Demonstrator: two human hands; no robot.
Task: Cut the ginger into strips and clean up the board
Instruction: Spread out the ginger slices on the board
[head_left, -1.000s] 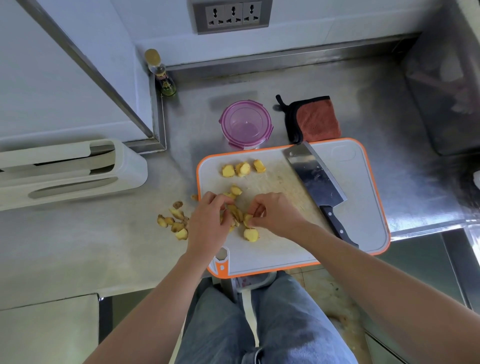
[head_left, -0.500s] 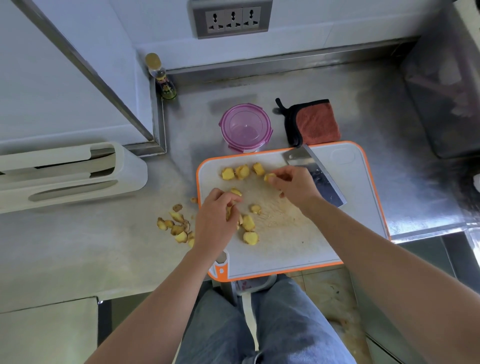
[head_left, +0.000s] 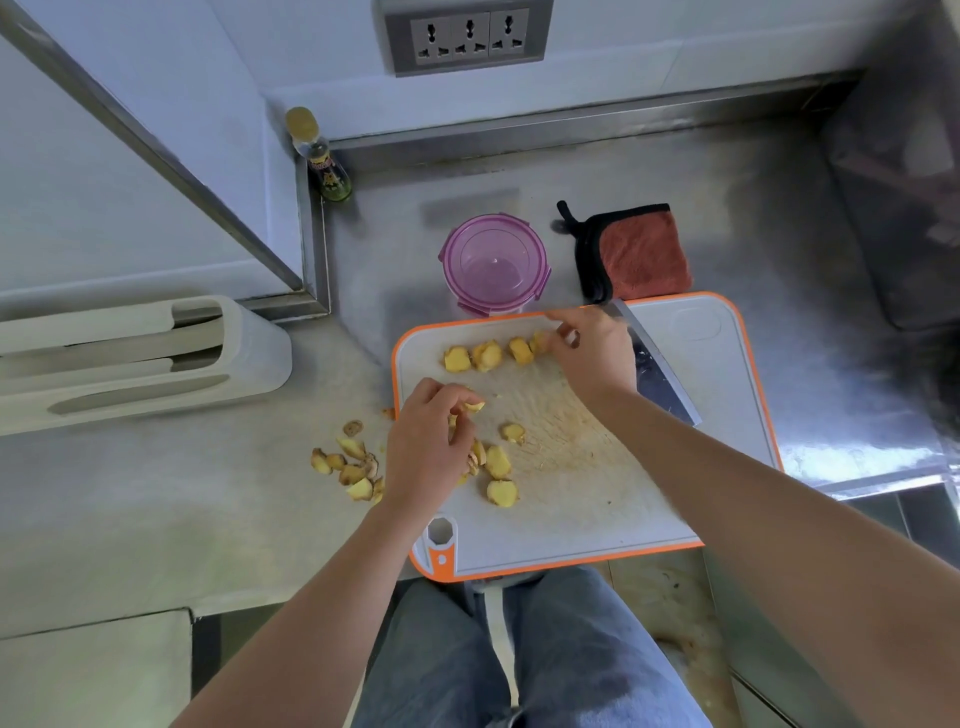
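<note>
Your left hand (head_left: 423, 447): pinches a ginger slice (head_left: 475, 406).
Your right hand (head_left: 592, 348): pinches the row-end chunk (head_left: 539, 342).
Bottle label (head_left: 324, 169): unreadable.

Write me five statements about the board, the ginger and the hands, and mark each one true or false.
1. The cleaver lies on the cutting board, in neither hand. True.
2. The purple container holds ginger. False: no ginger shows in it.
3. The right hand is at the row of ginger pieces along the board's far edge. True.
4. The red cloth lies on the board. False: it lies on the counter beyond the board's far edge.
5. The left hand grips the cleaver. False: it pinches a ginger piece near the board's left edge.
</note>
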